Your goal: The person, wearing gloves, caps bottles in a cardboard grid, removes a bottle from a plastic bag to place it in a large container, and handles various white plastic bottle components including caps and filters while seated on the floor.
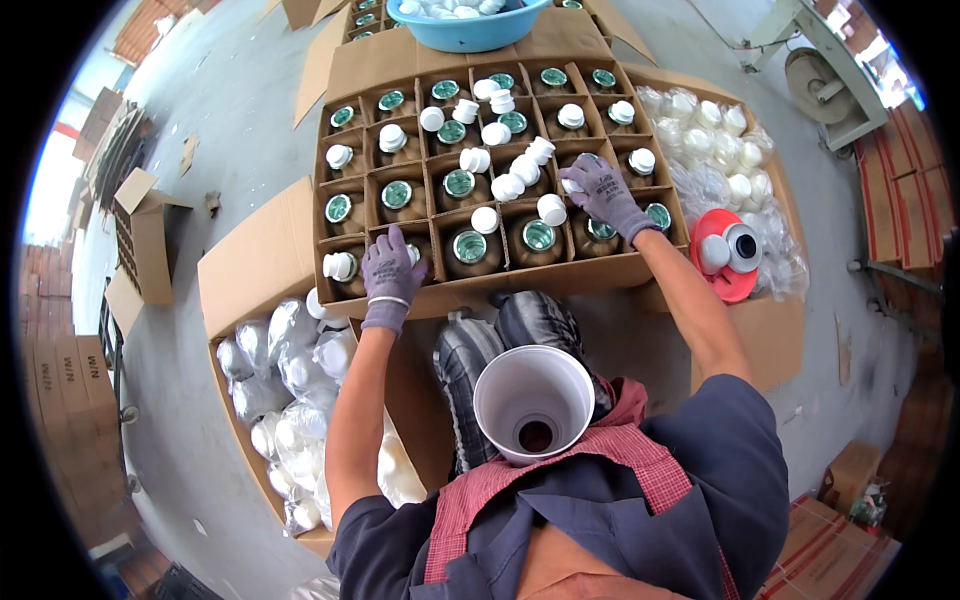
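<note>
A divided cardboard carton (480, 285) holds several brown bottles with green-and-silver mouths. Loose white caps (507, 187) lie over the dividers and bottle tops, and some bottles wear caps. My left hand (392, 270), in a grey-purple glove, is closed around a white cap (413, 254) at a front-row bottle, left of the middle. My right hand (606, 194), gloved alike, curls over a bottle further back on the right. A bit of white cap (571, 186) shows by its fingers; the palm hides the rest.
A blue basin (470, 32) of white caps stands beyond the carton. Boxes with plastic-wrapped white-capped containers lie at left (290, 400) and right (715, 140). A red lid-like piece (735, 285) rests on the right box. A white tub (533, 400) sits before my body.
</note>
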